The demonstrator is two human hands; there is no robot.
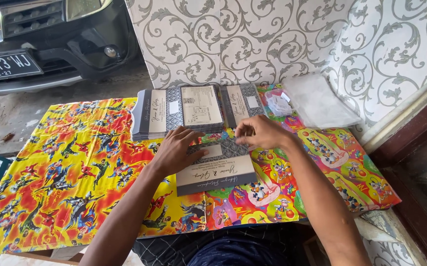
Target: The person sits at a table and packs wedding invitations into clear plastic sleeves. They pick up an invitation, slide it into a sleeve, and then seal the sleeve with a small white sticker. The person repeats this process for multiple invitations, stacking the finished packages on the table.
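The bench [51, 197] is low and covered with glossy wrapping paper, yellow and red with cartoon heroes on the left part, and green and pink with cartoon animals on the right part. Behind it stands a wall [272, 39] with a grey scroll pattern, and in the far left corner the front of a dark car [51, 34] shows.

At the far edge of the bench lies a thick stack of cards [174, 116], flat, rectangular, grey and cream, with a thinner second stack [245, 101] just beside it on the right. Further right rests a pile of clear plastic sleeves [321, 101], soft and slightly wrinkled, and near it a small packet of white labels [278, 104].

One invitation card [218, 170] lies flat in the middle of the bench, near the person. It looks like stiff paper, with a patterned grey band, a cream panel and a dark border.

The left hand [174, 150] lies on the left far corner of the card, fingers spread and flat, holding nothing. The right hand [260, 133] has a narrow grip, pinching at the far right edge of the card; what is between the fingertips is too small to tell.

To do this well, I think the left palm should press evenly so the card does not slide on the glossy paper, and the right fingers should work lightly, to avoid bending the corner.
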